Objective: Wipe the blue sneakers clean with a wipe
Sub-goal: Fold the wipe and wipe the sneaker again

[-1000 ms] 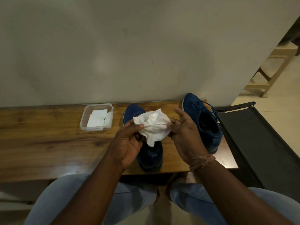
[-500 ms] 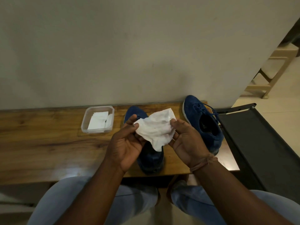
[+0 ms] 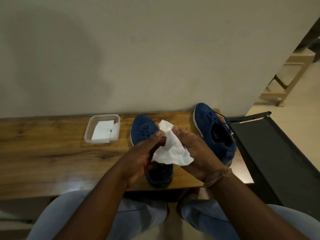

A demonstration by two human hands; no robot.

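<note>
White wipe [image 3: 170,151] is pinched by both grips, left hand [image 3: 143,158] and right hand [image 3: 195,153], crumpled between them. One blue sneaker [image 3: 144,130] sits directly beneath on the table [image 3: 52,153], the other sneaker [image 3: 216,134] just right. Risk: wadded wipe gives poor contact, so dirt could be smeared.

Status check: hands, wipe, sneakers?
Left hand and right hand both hold wipe. Sneakers untouched on table. Nothing in the way.
</note>
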